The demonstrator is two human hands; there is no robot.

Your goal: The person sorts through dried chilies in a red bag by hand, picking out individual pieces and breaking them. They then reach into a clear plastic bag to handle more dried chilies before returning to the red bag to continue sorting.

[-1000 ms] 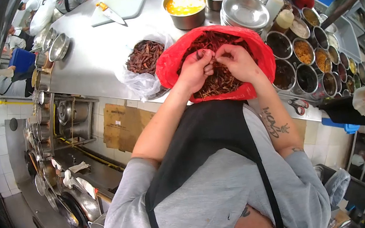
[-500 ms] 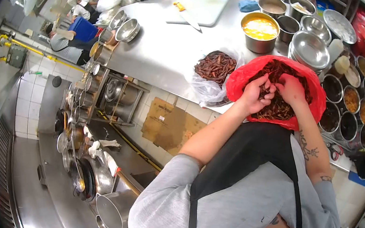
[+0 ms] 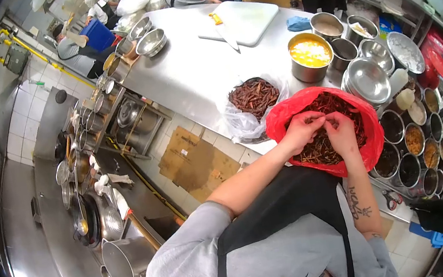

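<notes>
Fiddling over the red bag (image 3: 373,141) of dried pods (image 3: 320,152), left hand (image 3: 300,131) and right hand (image 3: 342,136) both pinched shut, can't tell if holding anything, next move probably wants light fingertips.

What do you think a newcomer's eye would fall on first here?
Probably the bright red bag of dark dried chillies, with the left hand and right hand together over it. Just beyond sits a pot of yellow liquid, and farther back a knife lies partly on a white cutting board.
</notes>
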